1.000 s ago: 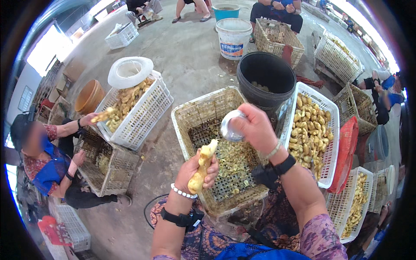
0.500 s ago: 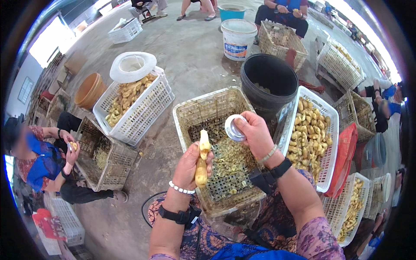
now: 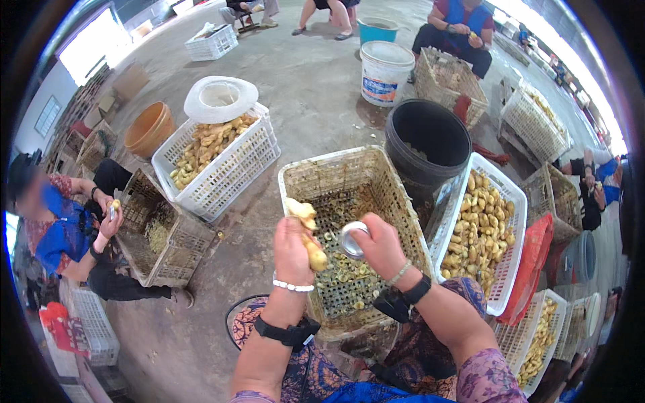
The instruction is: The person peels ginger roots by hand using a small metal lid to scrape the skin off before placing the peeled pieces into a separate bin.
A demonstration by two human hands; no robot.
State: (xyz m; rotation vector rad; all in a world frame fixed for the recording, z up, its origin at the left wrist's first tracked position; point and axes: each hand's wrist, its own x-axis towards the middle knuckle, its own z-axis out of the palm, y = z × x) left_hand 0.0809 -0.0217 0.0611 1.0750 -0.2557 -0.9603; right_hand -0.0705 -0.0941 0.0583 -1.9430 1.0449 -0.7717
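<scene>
Head view. The left hand point(image 3: 293, 250) was clenched around a pale ginger root point(image 3: 307, 232), held upright over the beige plastic basket point(image 3: 316, 176), so that scrapings would likely drop among the peelings inside. The right hand point(image 3: 381, 245) gripped a small round metal scraper point(image 3: 351, 240), its edge just beside the root's lower end. A white crate of peeled ginger point(image 3: 489, 232) stood close on the right, a black bucket point(image 3: 430, 144) behind it.
</scene>
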